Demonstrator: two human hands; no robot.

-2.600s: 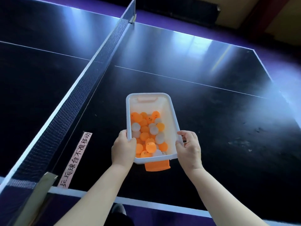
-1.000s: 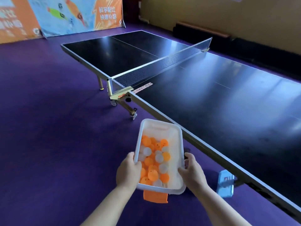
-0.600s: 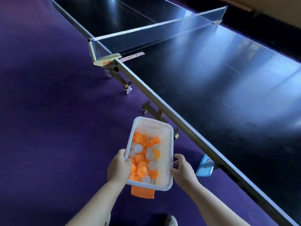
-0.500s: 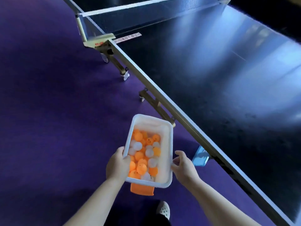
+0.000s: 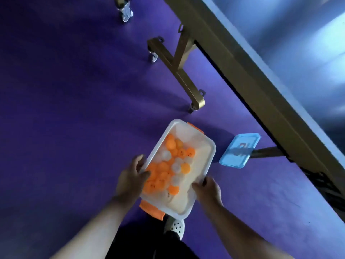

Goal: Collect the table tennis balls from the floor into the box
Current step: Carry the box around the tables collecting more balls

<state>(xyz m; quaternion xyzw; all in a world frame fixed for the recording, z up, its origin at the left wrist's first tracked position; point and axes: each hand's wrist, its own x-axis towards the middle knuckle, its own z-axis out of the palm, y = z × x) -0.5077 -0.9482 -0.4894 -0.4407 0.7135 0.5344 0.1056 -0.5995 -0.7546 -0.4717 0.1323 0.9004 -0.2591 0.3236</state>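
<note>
1. Carried off the table (image 5: pixel 233 58) since earlier, your box (image 5: pixel 204 154) hangs over the purple floor (image 5: pixel 74 90).
2. Your left hand (image 5: pixel 130 181) and right hand (image 5: pixel 207 189) grip its long sides.
3. Balls (image 5: pixel 168 171) lie inside.

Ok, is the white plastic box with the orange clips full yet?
Not full. The white plastic box holds orange and white balls heaped toward one long side, with bare bottom along the other.

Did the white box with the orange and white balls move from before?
Yes. The white plastic box was above the dark table tennis table; now it is off that table's side, over the purple floor.
</note>
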